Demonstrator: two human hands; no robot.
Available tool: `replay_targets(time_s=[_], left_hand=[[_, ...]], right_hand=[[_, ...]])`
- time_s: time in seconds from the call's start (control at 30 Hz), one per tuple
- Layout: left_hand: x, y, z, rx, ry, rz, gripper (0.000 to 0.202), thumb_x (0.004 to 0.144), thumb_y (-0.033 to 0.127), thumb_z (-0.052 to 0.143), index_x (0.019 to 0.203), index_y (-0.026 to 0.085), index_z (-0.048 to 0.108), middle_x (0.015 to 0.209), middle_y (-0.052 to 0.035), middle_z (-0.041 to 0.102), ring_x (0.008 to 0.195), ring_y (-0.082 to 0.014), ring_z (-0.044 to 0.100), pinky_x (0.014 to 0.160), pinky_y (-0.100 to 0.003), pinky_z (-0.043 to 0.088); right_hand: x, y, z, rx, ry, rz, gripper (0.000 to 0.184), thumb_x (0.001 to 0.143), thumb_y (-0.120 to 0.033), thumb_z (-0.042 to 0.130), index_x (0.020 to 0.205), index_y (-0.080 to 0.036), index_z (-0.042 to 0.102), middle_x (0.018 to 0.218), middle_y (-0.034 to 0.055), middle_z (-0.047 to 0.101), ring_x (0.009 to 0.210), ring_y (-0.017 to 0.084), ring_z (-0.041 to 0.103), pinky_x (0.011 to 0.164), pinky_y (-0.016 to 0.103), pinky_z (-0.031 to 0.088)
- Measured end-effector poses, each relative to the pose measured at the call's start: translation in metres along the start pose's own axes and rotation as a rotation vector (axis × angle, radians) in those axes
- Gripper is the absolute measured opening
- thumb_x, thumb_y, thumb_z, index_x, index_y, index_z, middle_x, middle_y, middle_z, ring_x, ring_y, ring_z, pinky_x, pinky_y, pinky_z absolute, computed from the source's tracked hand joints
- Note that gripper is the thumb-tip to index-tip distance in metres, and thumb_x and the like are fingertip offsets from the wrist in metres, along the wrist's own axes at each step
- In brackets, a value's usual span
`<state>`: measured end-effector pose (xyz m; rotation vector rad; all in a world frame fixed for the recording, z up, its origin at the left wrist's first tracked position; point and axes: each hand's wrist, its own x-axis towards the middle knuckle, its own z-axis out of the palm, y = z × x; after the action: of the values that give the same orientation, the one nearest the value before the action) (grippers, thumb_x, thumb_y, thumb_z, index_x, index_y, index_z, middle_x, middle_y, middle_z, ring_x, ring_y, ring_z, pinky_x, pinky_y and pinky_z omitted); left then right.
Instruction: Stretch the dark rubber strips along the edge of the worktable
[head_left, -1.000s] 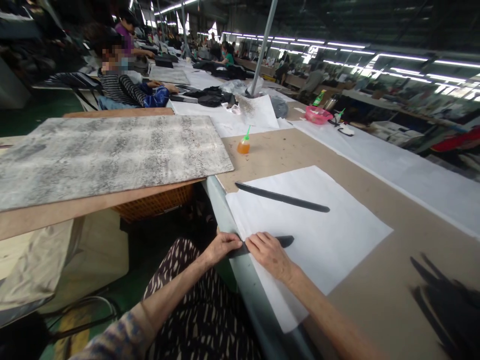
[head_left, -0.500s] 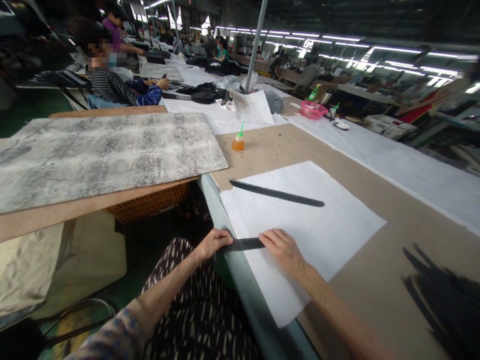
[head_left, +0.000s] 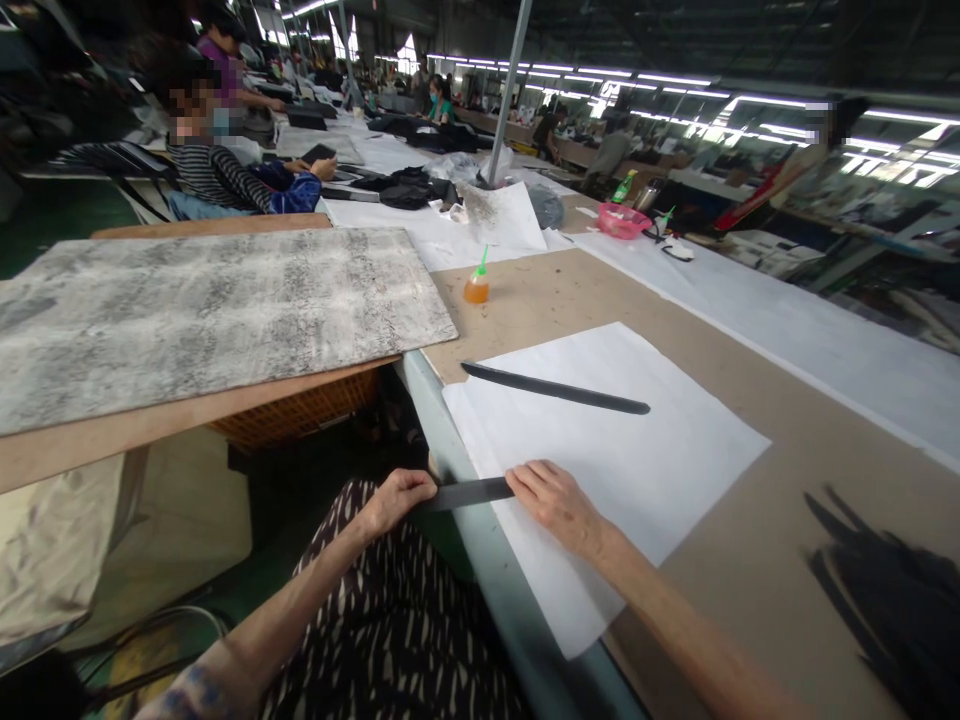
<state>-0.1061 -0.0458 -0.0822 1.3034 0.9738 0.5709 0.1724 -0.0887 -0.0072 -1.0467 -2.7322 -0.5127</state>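
Observation:
A flat black strip (head_left: 472,492) stretches between my two hands across the table's near edge. My left hand (head_left: 401,497) pinches its left end, out past the edge and above my lap. Fingers of my right hand (head_left: 551,500) close over the other end, resting on a white paper sheet (head_left: 630,460); the part under that hand is hidden. Farther up the same sheet lies a second long black strip (head_left: 555,388), slightly curved, apart from both hands.
A small bottle of orange liquid with a green nozzle (head_left: 476,285) stands beyond the paper. Dark strips are heaped (head_left: 885,590) at the right. A mottled grey board (head_left: 225,310) lies at the left. A pink basket (head_left: 622,220) sits farther back; a co-worker (head_left: 225,170) sits at far left.
My left hand has moved left and slightly down, away from the table edge. My right hand has shifted a little left, and more of the strip now hangs past the edge.

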Motion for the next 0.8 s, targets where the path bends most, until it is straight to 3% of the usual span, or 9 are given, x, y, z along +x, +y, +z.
replay_targets(time_s=[0.4,0.63,0.8], left_hand=[[-0.002,0.007,-0.006,0.085,0.043,-0.022,0.029,0.073,0.04,0.057,0.061,0.014,0.058,0.058,0.0019,0.046,0.058,-0.0117,0.039,0.055,-0.022,0.031],[-0.01,0.012,-0.008,0.202,0.015,0.002,0.03,0.077,0.041,0.051,0.066,0.014,0.059,0.062,0.0019,0.048,0.062,-0.0124,0.041,0.059,-0.022,0.033],[-0.017,0.021,-0.01,0.188,0.011,0.009,0.031,0.078,0.041,0.051,0.065,0.013,0.058,0.062,0.002,0.047,0.061,-0.0118,0.04,0.058,-0.022,0.033]], right_hand=[[0.007,-0.008,-0.002,-0.071,-0.037,-0.065,0.023,0.084,-0.001,0.04,0.093,-0.012,0.058,0.088,0.0056,0.056,0.075,0.015,0.048,0.066,0.031,0.042],[-0.02,0.004,-0.004,-0.084,-0.045,0.046,0.029,0.082,0.002,0.039,0.101,-0.01,0.057,0.089,0.0072,0.057,0.078,0.017,0.049,0.069,0.033,0.044],[-0.021,0.0,-0.006,-0.056,-0.057,0.142,0.032,0.082,0.002,0.038,0.103,-0.011,0.057,0.088,0.0072,0.058,0.077,0.017,0.05,0.069,0.032,0.045]])
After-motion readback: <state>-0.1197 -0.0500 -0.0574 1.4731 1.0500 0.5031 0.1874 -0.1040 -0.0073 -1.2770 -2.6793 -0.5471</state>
